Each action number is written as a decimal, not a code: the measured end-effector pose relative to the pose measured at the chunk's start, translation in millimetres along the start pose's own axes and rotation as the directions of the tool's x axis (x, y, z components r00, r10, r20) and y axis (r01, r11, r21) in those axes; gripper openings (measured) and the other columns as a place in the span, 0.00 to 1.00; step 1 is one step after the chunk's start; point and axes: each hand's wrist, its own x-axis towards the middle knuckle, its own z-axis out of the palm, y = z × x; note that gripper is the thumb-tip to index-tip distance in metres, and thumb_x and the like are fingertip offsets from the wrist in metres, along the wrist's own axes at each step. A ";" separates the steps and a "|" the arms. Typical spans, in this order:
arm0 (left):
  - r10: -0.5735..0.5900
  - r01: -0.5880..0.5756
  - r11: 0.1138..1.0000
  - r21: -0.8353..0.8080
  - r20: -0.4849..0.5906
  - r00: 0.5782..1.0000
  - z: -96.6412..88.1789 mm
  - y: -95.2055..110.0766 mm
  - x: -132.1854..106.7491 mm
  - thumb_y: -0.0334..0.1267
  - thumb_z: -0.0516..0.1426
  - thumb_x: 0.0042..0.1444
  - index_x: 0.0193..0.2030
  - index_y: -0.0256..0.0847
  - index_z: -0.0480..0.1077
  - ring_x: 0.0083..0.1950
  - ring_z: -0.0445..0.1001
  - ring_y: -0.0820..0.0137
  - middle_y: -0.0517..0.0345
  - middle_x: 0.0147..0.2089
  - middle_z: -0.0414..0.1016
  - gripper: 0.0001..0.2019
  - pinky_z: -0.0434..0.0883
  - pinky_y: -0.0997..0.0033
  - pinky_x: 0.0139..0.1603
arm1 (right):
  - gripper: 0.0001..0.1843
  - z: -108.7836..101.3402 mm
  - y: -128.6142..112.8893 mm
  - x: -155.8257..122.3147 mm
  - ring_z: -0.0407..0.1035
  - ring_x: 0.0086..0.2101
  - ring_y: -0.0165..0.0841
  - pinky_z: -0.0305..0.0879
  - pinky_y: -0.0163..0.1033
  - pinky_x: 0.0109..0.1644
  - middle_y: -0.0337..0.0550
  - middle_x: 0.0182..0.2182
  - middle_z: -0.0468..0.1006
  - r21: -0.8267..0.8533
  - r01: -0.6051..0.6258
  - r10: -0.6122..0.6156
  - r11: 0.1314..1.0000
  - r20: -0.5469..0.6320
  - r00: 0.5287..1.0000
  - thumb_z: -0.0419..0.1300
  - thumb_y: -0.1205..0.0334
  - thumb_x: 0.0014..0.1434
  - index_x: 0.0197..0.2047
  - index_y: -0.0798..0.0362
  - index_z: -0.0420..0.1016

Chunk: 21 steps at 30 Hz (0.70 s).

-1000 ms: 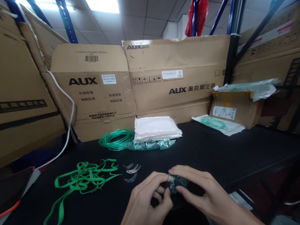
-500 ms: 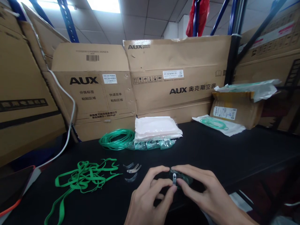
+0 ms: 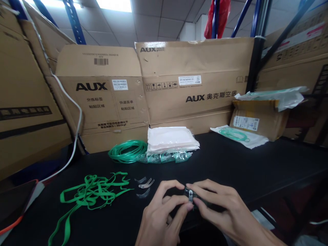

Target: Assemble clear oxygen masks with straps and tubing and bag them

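Note:
My left hand (image 3: 161,215) and my right hand (image 3: 220,212) meet over the near edge of the black table (image 3: 256,167). Both pinch a small clear green-tinted mask part (image 3: 198,200) that carries a small silver metal clip (image 3: 190,194). The fingers of both hands are closed round it, and most of the part is hidden by them. Just left of my hands lie three small clear and metal clips (image 3: 143,186). A tangle of green elastic straps (image 3: 89,196) lies further left.
A coil of green tubing (image 3: 125,152) and clear green mask parts (image 3: 166,157) lie under a stack of white pouches (image 3: 171,138). AUX cardboard boxes (image 3: 159,85) wall the back. A packaged tube (image 3: 237,135) and a brown box (image 3: 256,118) sit at the right. A phone (image 3: 15,205) lies far left.
My hands have turned the mask part so that the metal clip faces up, and they have shifted slightly away from me. Nothing else on the table has moved.

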 end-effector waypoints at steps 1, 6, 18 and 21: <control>0.015 -0.015 1.000 0.004 -0.002 1.000 -0.3 0.0 0.5 0.36 0.60 0.67 0.41 0.48 0.80 0.17 0.64 0.88 0.60 0.53 0.73 0.06 0.65 0.85 0.14 | 0.23 0.0 -0.1 0.0 0.81 0.38 0.34 0.77 0.38 0.43 0.43 0.44 0.85 0.001 0.009 -0.009 1.000 0.000 1.000 0.60 0.74 0.66 0.59 0.44 0.81; 0.095 -0.094 0.994 0.055 -0.016 0.995 0.1 -0.9 1.9 0.34 0.60 0.67 0.41 0.47 0.79 0.20 0.64 0.84 0.59 0.51 0.73 0.06 0.63 0.82 0.15 | 0.23 1.5 0.4 0.8 0.79 0.36 0.33 0.76 0.37 0.41 0.41 0.42 0.85 0.035 0.043 -0.042 0.998 -0.018 0.999 0.60 0.75 0.67 0.58 0.44 0.81; 0.189 -0.194 0.977 0.089 0.064 0.980 -1.9 -3.1 2.6 0.29 0.60 0.65 0.43 0.47 0.80 0.42 0.82 0.73 0.53 0.54 0.72 0.08 0.73 0.86 0.26 | 0.21 3.5 1.7 -4.5 0.80 0.39 0.33 0.76 0.35 0.43 0.40 0.43 0.85 0.086 -0.028 0.030 0.996 -0.023 0.999 0.61 0.72 0.67 0.58 0.42 0.82; 0.146 -0.144 0.984 0.104 -0.007 0.989 -0.2 -2.9 1.7 0.31 0.60 0.65 0.40 0.46 0.80 0.40 0.82 0.73 0.54 0.52 0.73 0.07 0.74 0.85 0.26 | 0.21 4.9 4.8 -6.2 0.80 0.41 0.33 0.76 0.34 0.46 0.42 0.44 0.84 0.066 -0.023 0.025 0.998 -0.026 0.999 0.61 0.72 0.67 0.59 0.45 0.81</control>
